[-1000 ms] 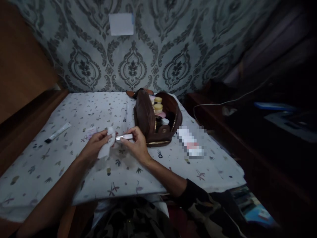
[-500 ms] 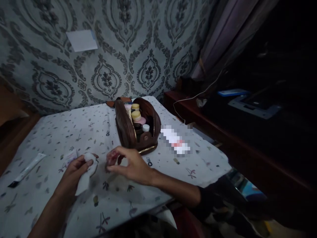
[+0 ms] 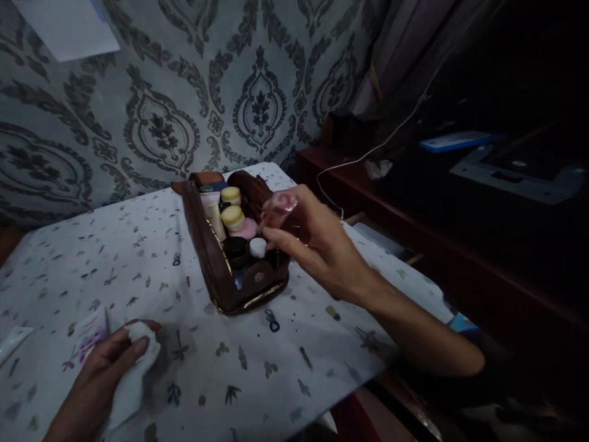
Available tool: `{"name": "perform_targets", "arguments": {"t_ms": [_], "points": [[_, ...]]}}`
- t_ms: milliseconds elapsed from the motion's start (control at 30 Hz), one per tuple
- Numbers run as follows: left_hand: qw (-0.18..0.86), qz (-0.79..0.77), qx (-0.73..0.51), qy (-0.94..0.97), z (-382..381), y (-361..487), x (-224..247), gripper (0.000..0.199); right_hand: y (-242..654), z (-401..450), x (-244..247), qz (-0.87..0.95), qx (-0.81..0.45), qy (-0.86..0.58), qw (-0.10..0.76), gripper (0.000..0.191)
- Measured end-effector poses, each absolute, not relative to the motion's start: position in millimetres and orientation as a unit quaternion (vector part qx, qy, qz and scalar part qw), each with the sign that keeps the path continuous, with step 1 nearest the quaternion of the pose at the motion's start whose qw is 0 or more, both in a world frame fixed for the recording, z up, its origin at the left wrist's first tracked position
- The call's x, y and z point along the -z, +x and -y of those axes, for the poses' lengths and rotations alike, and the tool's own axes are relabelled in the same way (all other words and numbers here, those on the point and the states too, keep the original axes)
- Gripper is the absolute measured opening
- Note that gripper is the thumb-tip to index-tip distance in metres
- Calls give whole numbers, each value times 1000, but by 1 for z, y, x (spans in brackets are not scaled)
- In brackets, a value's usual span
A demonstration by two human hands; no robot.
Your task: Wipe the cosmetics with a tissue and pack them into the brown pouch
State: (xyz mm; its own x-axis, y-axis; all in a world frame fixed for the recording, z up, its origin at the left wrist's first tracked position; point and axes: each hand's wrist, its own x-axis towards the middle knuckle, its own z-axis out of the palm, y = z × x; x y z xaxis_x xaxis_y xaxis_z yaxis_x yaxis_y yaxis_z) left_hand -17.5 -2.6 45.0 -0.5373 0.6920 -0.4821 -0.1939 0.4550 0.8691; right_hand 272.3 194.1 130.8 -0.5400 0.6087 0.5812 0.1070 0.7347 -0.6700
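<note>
My left hand [image 3: 108, 362] is closed on a white wipe or cloth [image 3: 131, 393], held low above the table at the left. My right hand [image 3: 322, 245] grips a small, shiny, see-through pinkish container [image 3: 281, 209] between thumb and fingers. This hand is over the right side of an unzipped brown toiletry bag [image 3: 200, 239]. Inside the bag stand two yellow-lidded jars [image 3: 232, 217], a pale tube [image 3: 214, 216], a dark-lidded jar [image 3: 235, 248] and a white-capped bottle [image 3: 258, 247]. My right hand hides part of the bag's far side.
A purple-and-white packet [image 3: 93, 331] lies beside my left hand, and a white tube [image 3: 13, 344] is at the left edge. The patterned cloth [image 3: 202, 362] covers the table. A thin white cable [image 3: 363, 161] runs over the dark red furniture [image 3: 317, 166] at right.
My right hand has moved up and right with the pinkish container, from in front of the bag to over its right side. My left hand still holds the white wipe. The view has shifted.
</note>
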Motion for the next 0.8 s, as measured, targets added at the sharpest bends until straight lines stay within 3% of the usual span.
{"name": "perform_targets", "arguments": {"t_ms": [100, 367, 633, 800], "points": [[459, -744, -460, 152, -1, -26, -41, 59, 276, -207, -138, 888, -196, -166, 382, 16], [437, -750, -479, 131, -8, -7, -53, 58, 274, -224, -166, 973, -3, -113, 200, 29], [484, -756, -413, 156, -5, -29, -47, 58, 248, -209, -178, 992, 34, -60, 107, 23], [465, -761, -388, 233, 0, -34, -44, 56, 243, -209, -175, 993, -16, -86, 79, 28]]}}
